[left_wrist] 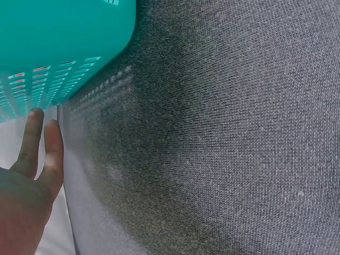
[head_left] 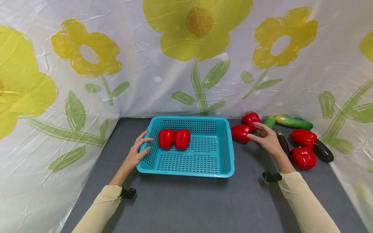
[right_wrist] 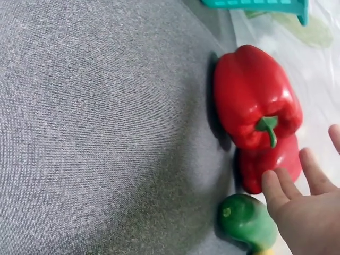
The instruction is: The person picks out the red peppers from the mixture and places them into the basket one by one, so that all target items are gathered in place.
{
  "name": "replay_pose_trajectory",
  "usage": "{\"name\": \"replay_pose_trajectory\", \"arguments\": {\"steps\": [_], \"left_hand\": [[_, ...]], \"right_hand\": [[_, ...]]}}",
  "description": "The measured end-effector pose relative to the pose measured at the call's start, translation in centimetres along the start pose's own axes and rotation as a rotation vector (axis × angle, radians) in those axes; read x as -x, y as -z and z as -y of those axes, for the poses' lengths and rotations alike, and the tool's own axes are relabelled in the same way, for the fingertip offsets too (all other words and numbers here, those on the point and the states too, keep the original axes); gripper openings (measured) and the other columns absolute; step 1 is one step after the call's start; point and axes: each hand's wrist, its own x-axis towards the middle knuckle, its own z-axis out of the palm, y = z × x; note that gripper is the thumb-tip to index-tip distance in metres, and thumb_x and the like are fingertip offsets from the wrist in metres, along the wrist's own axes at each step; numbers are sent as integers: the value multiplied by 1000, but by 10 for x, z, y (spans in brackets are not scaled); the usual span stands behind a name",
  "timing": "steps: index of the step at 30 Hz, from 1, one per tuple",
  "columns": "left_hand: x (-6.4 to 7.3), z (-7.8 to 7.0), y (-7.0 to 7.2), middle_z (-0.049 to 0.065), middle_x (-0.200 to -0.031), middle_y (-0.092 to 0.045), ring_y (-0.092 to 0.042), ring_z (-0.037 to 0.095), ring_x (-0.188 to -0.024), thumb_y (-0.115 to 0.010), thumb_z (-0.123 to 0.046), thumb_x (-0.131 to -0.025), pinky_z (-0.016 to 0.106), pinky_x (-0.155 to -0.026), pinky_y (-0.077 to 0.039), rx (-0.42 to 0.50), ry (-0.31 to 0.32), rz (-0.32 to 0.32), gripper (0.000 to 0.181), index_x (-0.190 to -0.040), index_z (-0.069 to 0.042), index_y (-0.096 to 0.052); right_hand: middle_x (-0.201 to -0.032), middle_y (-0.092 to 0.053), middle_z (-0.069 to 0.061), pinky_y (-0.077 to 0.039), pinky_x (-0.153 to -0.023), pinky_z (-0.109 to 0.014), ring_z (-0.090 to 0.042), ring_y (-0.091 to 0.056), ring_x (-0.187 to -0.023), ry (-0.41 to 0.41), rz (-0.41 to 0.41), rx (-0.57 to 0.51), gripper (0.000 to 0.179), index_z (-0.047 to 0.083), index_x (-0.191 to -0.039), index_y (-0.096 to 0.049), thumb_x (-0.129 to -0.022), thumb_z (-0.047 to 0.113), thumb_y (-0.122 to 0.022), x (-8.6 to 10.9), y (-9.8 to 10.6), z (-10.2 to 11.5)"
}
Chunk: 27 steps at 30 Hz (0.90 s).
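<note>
A blue plastic basket [head_left: 189, 175] holds two red bell peppers [head_left: 182, 139] side by side in its left half. My left hand [head_left: 138, 151] is at the basket's left side, fingers spread along the rim and wall; in the left wrist view its fingertips [left_wrist: 35, 112] come right up to the slotted wall. My right hand [head_left: 268, 139] hovers right of the basket with fingers loosely spread and nothing in them. Nearest to it are a red bell pepper [right_wrist: 257, 95] with a green stem and another red bell pepper [head_left: 250, 119] behind it.
Beside the right hand lie a green cucumber-like vegetable [right_wrist: 244, 220], a yellow-green one [head_left: 293, 122], a thin dark eggplant [head_left: 283, 144], a thicker eggplant [head_left: 324, 152] and two more red bell peppers [head_left: 303, 158]. A flowered curtain [head_left: 140, 64] borders the grey table [head_left: 186, 204].
</note>
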Motion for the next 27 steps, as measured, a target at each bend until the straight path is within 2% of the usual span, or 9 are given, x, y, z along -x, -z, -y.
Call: {"name": "replay_pose_trajectory", "arguments": {"steps": [4,8,14,22,27], "left_hand": [[0,-18,1,30,-160,-21,-16,50,-144,-56,7,-97,76,-106,-17,12,-2,4,33,-130,10,-56],[1,-33,1,35,-157,-21,-17,55,-141,-54,7,-97,77,-104,-19,14,-8,13,32,-129,13,-54],[0,-34,0,35,-157,-19,-17,56,-140,-53,6,-98,79,-101,-20,5,-17,19,32,-129,12,-53],[0,-36,0,35,-157,-21,-18,56,-140,-54,7,-98,77,-103,-21,10,-1,14,31,-128,13,-54],[-1,-34,0,34,-158,-22,-17,56,-141,-55,8,-97,76,-105,-21,18,7,8,31,-128,15,-55]], "right_hand": [[-157,-34,-20,-33,-108,-62,-47,-32,-141,31,-7,-9,73,2,-154,-38,-94,18,-76,-3,-6,1],[-157,-31,-25,-28,-109,-66,-52,-29,-141,37,8,-21,76,-2,-154,-36,-91,12,-78,-2,-10,8],[-155,-31,-32,-32,-105,-69,-57,-28,-138,6,29,-42,78,-6,-152,-35,-89,9,-79,3,-14,25],[-156,-33,-26,-38,-102,-65,-50,-35,-137,-4,24,-26,81,1,-156,-33,-92,18,-78,-12,-25,-8],[-153,-38,-25,-48,-97,-53,-47,-42,-132,-22,5,-17,80,2,-156,-34,-91,17,-79,-15,-30,-9]]}}
